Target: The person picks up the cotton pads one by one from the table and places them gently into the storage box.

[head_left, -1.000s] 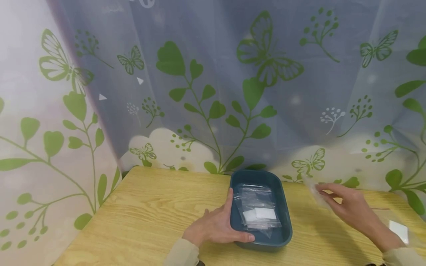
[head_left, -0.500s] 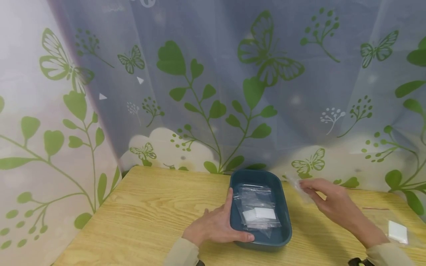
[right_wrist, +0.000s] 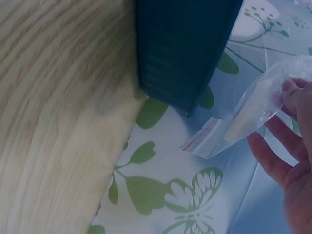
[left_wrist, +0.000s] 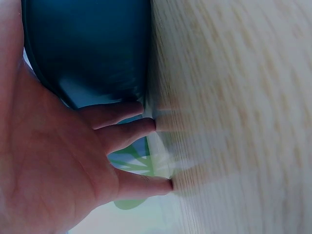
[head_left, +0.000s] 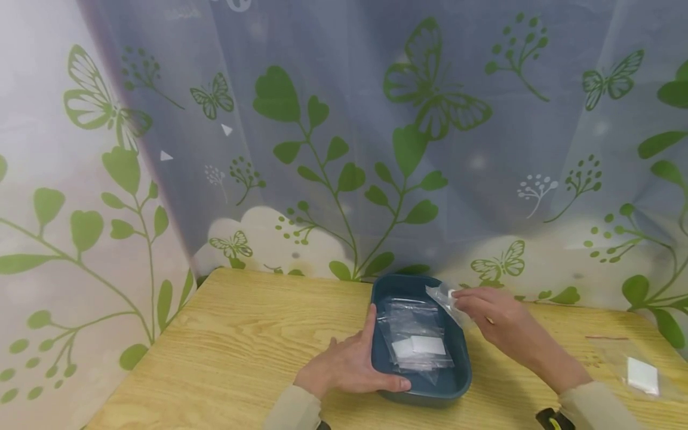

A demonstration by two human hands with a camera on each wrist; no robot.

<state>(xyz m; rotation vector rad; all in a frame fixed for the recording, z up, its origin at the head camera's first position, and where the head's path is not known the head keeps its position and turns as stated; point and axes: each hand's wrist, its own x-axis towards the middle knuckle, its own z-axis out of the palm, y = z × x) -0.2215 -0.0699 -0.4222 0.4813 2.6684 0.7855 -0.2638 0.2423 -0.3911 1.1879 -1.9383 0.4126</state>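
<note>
A dark blue plastic bin stands on the table, with several clear zip-lock bags lying inside, white pieces visible in them. My left hand braces the bin's near left corner, index finger along the left wall and thumb across the near rim. In the left wrist view its other fingers are straight, tips at the tabletop beside the bin wall. Over the bin's far right rim, my right hand pinches another clear zip-lock bag between thumb and fingers; a pale flat piece shows inside it.
One more zip-lock bag with a white square lies on the wooden table at the right. Behind the table hangs a curtain printed with leaves and butterflies, close to the bin's far end.
My right hand has moved left with its zip-lock bag, from beside the bin to above its right rim. The left hand and the bin have stayed put.
</note>
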